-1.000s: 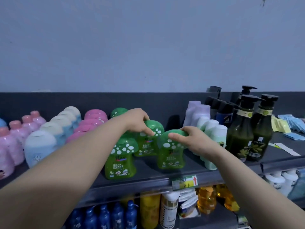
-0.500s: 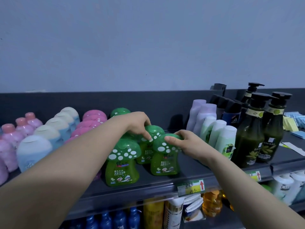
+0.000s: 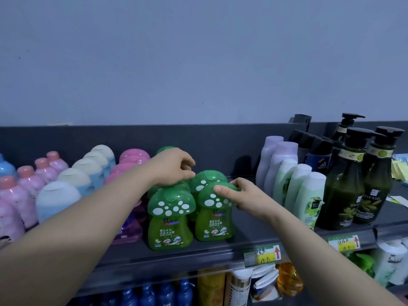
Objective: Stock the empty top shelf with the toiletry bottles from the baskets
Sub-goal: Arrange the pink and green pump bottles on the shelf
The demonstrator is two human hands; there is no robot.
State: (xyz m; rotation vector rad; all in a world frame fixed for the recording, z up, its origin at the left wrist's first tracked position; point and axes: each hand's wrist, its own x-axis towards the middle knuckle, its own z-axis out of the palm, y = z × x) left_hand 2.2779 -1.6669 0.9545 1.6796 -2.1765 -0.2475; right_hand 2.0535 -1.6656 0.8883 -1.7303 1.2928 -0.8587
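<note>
The dark top shelf (image 3: 254, 235) spans mid-frame. It carries pink bottles (image 3: 13, 195) at left, then pale blue bottles (image 3: 57, 199), green mushroom-capped bottles (image 3: 170, 219) at centre, and dark pump bottles (image 3: 346, 186) at right.

Shelf (image 3: 244, 236) bare between mushroom bottles (image 3: 170, 226), pale-green bottles (image 3: 309, 195).

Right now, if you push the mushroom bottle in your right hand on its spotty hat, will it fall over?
Probably not easily. The green mushroom bottle the right hand grips looks full and has a wide base, so it likely stands steady. Its smooth round cap may be slippery, and a hard push up high could tip it onto its twin alongside.
</note>
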